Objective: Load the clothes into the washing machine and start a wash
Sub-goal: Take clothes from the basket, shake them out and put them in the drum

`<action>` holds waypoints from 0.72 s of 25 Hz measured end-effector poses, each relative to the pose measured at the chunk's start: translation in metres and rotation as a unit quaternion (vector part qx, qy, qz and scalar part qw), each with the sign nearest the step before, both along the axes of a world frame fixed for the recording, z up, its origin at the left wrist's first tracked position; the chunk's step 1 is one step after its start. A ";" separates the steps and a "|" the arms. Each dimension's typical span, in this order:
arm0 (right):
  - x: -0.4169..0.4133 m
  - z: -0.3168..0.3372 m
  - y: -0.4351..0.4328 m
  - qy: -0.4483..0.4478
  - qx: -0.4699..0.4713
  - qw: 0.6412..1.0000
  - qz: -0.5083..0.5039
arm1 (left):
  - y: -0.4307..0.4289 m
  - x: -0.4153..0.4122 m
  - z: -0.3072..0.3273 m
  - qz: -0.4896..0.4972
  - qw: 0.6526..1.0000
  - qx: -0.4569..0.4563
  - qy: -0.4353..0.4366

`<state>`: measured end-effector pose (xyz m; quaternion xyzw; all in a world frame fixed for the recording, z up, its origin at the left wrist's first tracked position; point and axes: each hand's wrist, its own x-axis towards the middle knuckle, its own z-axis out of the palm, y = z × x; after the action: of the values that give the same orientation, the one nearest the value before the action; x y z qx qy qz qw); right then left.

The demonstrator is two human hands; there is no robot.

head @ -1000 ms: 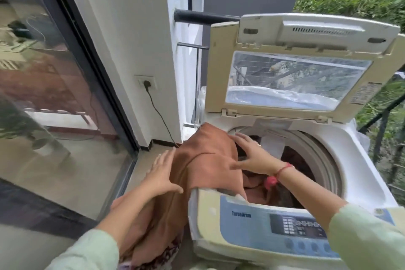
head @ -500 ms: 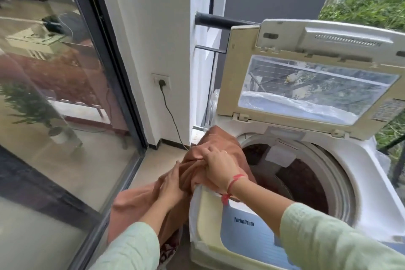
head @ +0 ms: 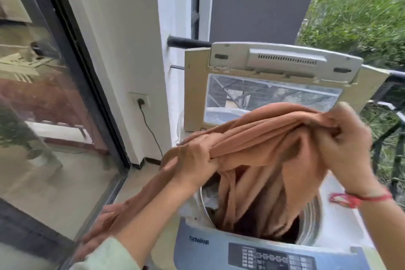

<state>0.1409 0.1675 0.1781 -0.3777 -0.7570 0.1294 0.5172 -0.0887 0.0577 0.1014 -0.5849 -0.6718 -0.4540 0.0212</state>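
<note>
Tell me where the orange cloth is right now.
In the head view, the orange cloth is held up centre-right between the left hand and right hand, over the open drum of the washing machine; one end hangs into the drum.

Both forearms are reaching forward. The left hand (head: 192, 160) is clutching a bunched orange cloth (head: 274, 138); the right hand (head: 350, 151), raised higher, is gripping the same cloth.
</note>
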 end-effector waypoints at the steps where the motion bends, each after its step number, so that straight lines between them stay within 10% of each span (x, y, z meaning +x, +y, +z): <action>1: 0.019 0.000 0.008 0.037 0.013 0.997 -0.059 | 0.015 0.022 0.010 -0.020 1.000 0.019 0.005; 4: 0.041 -0.044 0.022 0.091 -0.032 0.980 -0.171 | 0.054 0.064 -0.008 -0.046 0.990 -0.103 0.088; 6: 0.051 -0.095 0.033 -0.128 -0.143 0.975 -0.111 | 0.063 0.064 -0.048 -0.097 0.903 -0.396 0.133; 8: 0.058 -0.142 0.034 -0.489 -0.286 0.824 0.024 | 0.049 0.050 -0.085 -0.164 0.819 -0.535 0.127; 10: 0.052 -0.160 0.018 -0.601 -0.369 0.696 0.138 | 0.022 0.028 -0.097 -0.161 0.896 -0.410 0.064; 14: -0.002 -0.153 0.001 -0.451 -0.353 0.805 0.155 | -0.038 -0.060 -0.093 0.066 0.990 -0.117 -0.029; 18: -0.122 -0.130 -0.031 -0.401 -0.326 0.822 0.241 | -0.086 -0.145 -0.141 0.050 0.900 -0.416 -0.118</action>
<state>0.0186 0.1368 0.0476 -0.3486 -0.8782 0.3258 -0.0330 -0.2338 -0.0284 -0.0392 -0.4487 -0.8252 -0.1970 -0.2808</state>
